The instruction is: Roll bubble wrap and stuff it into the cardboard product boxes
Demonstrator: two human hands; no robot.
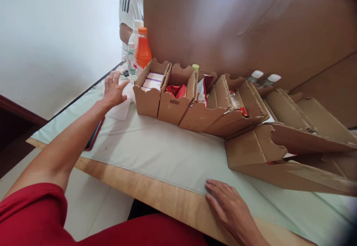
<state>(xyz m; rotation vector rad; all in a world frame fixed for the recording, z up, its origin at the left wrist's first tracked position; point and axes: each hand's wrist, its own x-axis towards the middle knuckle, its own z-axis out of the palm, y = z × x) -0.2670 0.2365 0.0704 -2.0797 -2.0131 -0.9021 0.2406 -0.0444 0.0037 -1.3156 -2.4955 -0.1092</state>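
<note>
My left hand (115, 91) reaches over the far left of the table, its fingers spread and holding nothing. Below and beside it lies a white sheet of paper (119, 112). Just beyond the hand stand a clear bottle with a label (131, 61) and an orange drink bottle (143, 50). To its right is a cardboard box with white packets (152, 83). Under my left forearm, a dark phone with a red edge (93, 136) is partly hidden. My right hand (227, 205) rests flat at the table's front edge, fingers stretched out, with nothing in it.
Several open cardboard boxes (173, 106) stand in a row, some holding red packets (176, 90). A lying box (248, 153) is at the right. Behind rises a tall cardboard panel (223, 26). Two clear bottles with white caps (272, 79) stand behind the boxes. A person's white sleeve (131, 0) shows beyond.
</note>
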